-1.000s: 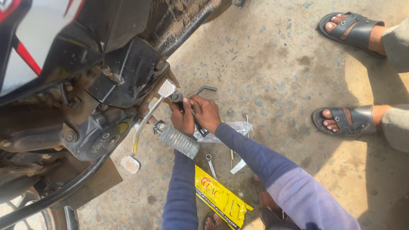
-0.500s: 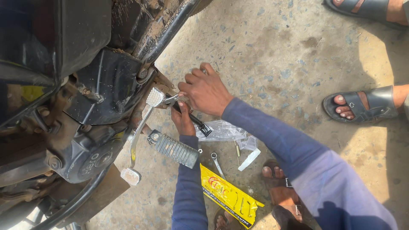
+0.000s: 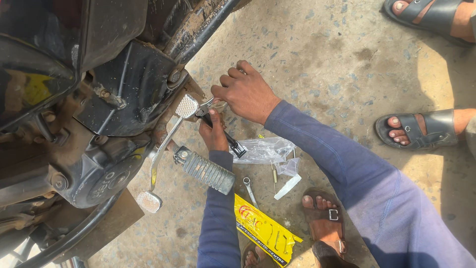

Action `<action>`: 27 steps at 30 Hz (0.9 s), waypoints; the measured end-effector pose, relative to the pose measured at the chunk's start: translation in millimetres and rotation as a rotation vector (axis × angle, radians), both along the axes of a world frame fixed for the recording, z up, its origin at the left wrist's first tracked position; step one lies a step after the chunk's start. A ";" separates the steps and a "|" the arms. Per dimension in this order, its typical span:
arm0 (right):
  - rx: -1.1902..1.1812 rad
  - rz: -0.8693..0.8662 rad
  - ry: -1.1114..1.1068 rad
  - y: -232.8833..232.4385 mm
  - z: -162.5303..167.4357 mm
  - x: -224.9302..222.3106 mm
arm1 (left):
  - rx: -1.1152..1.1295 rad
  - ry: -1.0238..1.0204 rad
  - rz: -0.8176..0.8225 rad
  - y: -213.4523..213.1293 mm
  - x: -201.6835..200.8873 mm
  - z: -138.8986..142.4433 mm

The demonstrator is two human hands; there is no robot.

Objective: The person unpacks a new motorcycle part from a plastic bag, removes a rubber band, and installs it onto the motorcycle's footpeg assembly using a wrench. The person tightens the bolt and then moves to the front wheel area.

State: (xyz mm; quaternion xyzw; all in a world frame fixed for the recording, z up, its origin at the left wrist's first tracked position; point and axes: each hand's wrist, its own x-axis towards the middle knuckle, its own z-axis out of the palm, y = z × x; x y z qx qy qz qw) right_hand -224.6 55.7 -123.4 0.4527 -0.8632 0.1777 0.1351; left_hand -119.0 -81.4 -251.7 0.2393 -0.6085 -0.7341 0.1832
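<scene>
My left hand (image 3: 213, 131) is closed around a black-handled tool (image 3: 233, 144) whose head sits beside the chequered end of a motorcycle's metal foot lever (image 3: 187, 105). Just above it, my right hand (image 3: 245, 92) pinches a small silvery metal tool (image 3: 210, 103) at the same spot, fingers curled over it. Both arms wear blue sleeves. The joint under the tools is hidden by my fingers.
A ribbed footpeg (image 3: 208, 171) sticks out below the dark engine casing (image 3: 94, 168). On the concrete lie a small spanner (image 3: 249, 188), a clear plastic bag (image 3: 265, 149) and a yellow packet (image 3: 265, 231). My sandalled foot (image 3: 322, 218) is near; another person's sandalled feet (image 3: 416, 130) stand at right.
My right hand has lifted off my left hand and now works just above it at the lever's end. My left hand keeps its grip on the black-handled tool. The view has closed in.
</scene>
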 end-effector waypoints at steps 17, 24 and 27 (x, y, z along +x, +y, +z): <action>-0.090 0.007 0.353 -11.4 -54.3 -4.9 | 0.006 -0.060 0.050 10.3 -5.5 34.0; -0.323 -0.291 0.053 -34.9 -78.4 49.1 | -0.043 -0.047 0.053 9.2 -9.4 34.3; -0.383 -0.411 -0.093 -47.0 -79.8 74.1 | 0.031 -0.100 0.095 14.7 -12.2 41.5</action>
